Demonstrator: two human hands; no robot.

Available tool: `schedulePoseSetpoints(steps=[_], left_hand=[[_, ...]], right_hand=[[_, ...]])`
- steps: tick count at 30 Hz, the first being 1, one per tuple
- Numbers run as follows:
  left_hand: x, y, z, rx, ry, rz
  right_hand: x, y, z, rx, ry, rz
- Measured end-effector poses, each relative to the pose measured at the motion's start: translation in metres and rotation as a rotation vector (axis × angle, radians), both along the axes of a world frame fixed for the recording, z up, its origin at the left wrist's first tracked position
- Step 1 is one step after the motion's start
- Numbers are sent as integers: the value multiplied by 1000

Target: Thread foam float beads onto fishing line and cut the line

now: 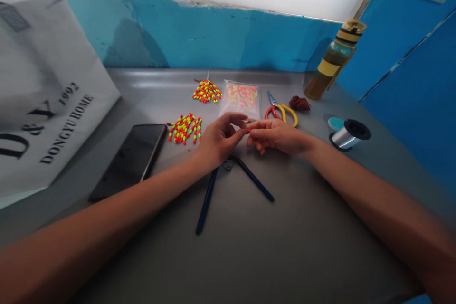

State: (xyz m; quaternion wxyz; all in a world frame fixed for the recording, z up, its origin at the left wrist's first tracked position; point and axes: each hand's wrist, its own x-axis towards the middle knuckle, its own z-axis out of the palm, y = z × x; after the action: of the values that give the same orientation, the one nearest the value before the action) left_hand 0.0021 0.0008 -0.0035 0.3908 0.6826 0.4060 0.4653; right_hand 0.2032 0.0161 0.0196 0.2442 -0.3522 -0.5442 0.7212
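Note:
My left hand (pixel 219 140) and my right hand (pixel 276 137) meet over the middle of the table, fingertips pinched together. Between them shows a small red bead (pixel 249 130), mostly covered by the fingers. Close behind the left fingertips is a yellow-green and red bead (pixel 247 121). Below my left hand lie pliers with dark blue handles (pixel 254 179), spread apart, their head partly hidden. Left of that hand is a loose pile of red and yellow-green beads (pixel 183 128). A clear bag of similar beads (pixel 242 97) lies just beyond the hands.
Behind stands another bead bunch (pixel 206 91). Scissors with red and yellow handles (pixel 281 111) lie beside dark red cord (pixel 299 103). A spool (pixel 349 135) and a bottle (pixel 333 64) stand right. On the left are a phone (pixel 131 159) and a large white bag (pixel 53 90).

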Motion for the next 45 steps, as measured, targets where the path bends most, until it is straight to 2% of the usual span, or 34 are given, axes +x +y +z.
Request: schedulePoseSetpoints(steps=[5,15,20,36,40,45], left_hand=[[0,-3,5,26,72,4],[-2,4,-2,172,149,-18],[-3,2,-2,158,173,19],[-1,0,2,168,157,10],[-1,-1,3,149,160,23],[-1,0,1,139,167,42]], right_hand=[[0,0,0,-12,-11,-37],[2,-1,0,-30,45,-62],[0,-2,2,-50,34,-96],[1,-3,9,-121,69,-102],[1,-2,10,-164,119,-179],[1,-1,10,-236,233,-370]])
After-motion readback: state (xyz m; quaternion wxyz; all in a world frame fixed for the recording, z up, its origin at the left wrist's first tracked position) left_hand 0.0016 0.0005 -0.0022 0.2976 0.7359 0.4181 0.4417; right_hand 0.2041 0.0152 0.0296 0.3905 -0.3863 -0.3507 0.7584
